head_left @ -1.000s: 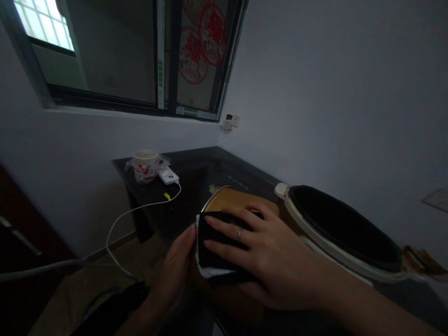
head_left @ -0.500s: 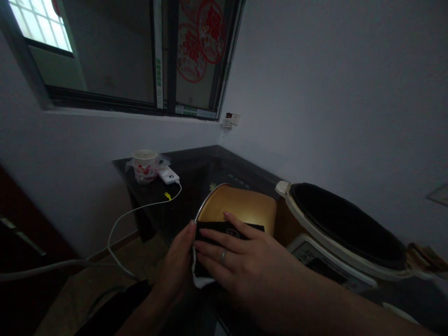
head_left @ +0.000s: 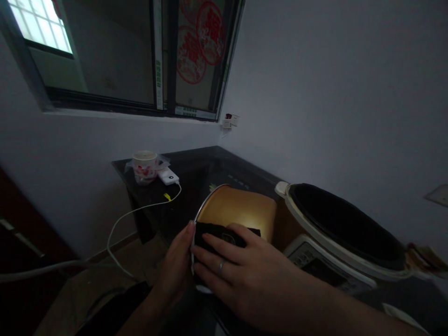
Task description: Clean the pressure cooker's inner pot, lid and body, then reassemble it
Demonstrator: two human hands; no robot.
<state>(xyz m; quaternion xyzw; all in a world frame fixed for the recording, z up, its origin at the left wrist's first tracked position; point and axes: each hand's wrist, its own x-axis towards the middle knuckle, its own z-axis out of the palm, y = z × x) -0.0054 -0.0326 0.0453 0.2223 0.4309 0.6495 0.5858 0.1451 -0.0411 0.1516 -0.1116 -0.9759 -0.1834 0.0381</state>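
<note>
Cloth of black fabric with white edging (head_left: 210,230), in the head view, held under the flat-laid fingers of the right hand (head_left: 243,273), against the gold-coloured metal pot (head_left: 241,207). Tipped sideways over the dark glossy counter (head_left: 196,170), gripped at its left edge by the left hand (head_left: 178,256), thumb showing, other fingers hidden. Just right of the pot, white-rimmed cooker with dark oval top (head_left: 350,268). Farther back, red-patterned white cup (head_left: 145,169) in clear plastic, beside white rectangular device (head_left: 168,176) with white cable (head_left: 145,204).

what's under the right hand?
A black cloth, lying against the gold pot. The right hand hides much of the cloth; the pot wall beneath is covered, can't see it.
</note>
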